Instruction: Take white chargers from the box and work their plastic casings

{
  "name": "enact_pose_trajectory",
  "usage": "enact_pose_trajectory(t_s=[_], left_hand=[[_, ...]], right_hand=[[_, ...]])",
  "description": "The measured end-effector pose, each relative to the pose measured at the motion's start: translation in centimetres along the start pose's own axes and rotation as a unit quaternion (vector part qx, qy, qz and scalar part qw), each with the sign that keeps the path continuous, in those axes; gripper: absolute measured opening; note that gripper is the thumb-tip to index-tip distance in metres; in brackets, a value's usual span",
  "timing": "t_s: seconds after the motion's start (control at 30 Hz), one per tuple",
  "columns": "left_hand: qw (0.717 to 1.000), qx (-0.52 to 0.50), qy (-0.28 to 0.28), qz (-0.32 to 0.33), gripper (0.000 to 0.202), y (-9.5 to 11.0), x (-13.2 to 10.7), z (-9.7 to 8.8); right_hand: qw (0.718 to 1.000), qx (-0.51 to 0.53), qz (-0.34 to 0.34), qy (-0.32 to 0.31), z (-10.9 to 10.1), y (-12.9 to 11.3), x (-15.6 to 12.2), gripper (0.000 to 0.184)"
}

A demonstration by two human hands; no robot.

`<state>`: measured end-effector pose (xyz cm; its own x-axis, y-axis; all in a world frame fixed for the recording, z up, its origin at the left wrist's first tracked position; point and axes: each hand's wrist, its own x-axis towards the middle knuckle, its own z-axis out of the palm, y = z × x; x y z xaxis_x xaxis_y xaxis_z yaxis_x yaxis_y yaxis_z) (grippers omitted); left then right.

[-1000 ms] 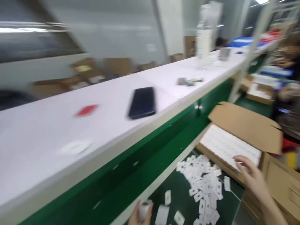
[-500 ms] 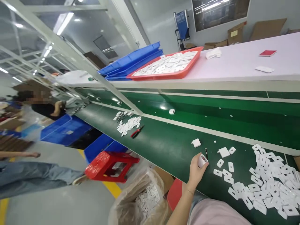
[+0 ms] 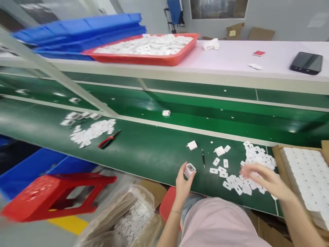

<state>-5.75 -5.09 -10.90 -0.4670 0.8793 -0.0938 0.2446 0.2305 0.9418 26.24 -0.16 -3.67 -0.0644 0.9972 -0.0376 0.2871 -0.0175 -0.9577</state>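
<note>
Head: right hand (image 3: 268, 180) visible again

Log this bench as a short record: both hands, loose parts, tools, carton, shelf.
Left hand: holds a white casing, opening facing up
Right hand: blurred, fingers apart, over or beside the pile of white plates; contact unclear
Tools: thin dark tool right of the casing; red-and-black-handled tool farther left
Carton: right of the pile, holding rows of white pieces
Shelf: red tray of white parts, dark phone
</note>
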Motion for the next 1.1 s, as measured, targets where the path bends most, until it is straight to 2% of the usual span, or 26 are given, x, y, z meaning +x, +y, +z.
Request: enact_pose_trajectory(t_s=[0.07,0.1,0.2,0.3,0.4,0.53,0.63,0.73,0.83,0.97,1.03,1.1], left_hand=[[0.999,-0.029,-0.031,-0.009,0.066,0.7,-0.5,0.5],[0.998,-0.043,-0.048,-0.014,0.066,1.2,-0.8,0.8],[0.992,-0.076,-0.097,-0.02,0.062,3.3,-2.2,1.1],[0.987,-0.099,-0.129,-0.003,0.06,5.9,-3.7,0.9],[0.984,-0.122,-0.132,0.02,0.06,8.3,-4.9,0.1],[0.976,-0.178,-0.107,0.071,0.048,11.0,-5.8,-1.2],[0.965,-0.213,-0.102,0.117,0.048,12.3,-6.2,-1.9],[0.953,-0.237,-0.117,0.149,0.052,13.4,-6.3,-2.2],[0.952,-0.238,-0.126,0.144,0.051,14.3,-6.4,-2.3],[0.956,-0.218,-0.132,0.143,0.05,15.1,-6.5,-2.3],[0.956,-0.206,-0.132,0.16,0.051,15.3,-6.6,-2.1],[0.954,-0.194,-0.127,0.192,0.053,15.5,-6.7,-1.9]], right_hand=[[0.995,-0.087,0.031,-0.032,0.1,1.9,-0.5,0.023],[0.99,-0.127,0.044,-0.05,0.8,2.8,-0.6,0.021],[0.971,-0.214,0.057,-0.089,4.6,5.2,-0.1,0.02],[0.952,-0.278,0.05,-0.116,8.5,6.8,0.8,0.027],[0.938,-0.313,0.046,-0.14,10.2,7.8,1.3,0.031],[0.937,-0.307,0.035,-0.162,9.6,8.9,1.1,0.028],[0.947,-0.274,0.032,-0.164,8.9,9.6,0.8,0.021],[0.962,-0.228,0.036,-0.143,8.3,9.9,0.4,0.022],[0.977,-0.175,0.043,-0.114,7.9,9.6,0.2,0.022],[0.993,-0.076,0.04,-0.078,7.4,7.1,0.0,0.048],[0.997,-0.017,0.03,-0.065,6.9,4.6,-0.1,0.052],[0.998,0.03,0.02,-0.057,6.1,1.1,-0.4,0.047]])
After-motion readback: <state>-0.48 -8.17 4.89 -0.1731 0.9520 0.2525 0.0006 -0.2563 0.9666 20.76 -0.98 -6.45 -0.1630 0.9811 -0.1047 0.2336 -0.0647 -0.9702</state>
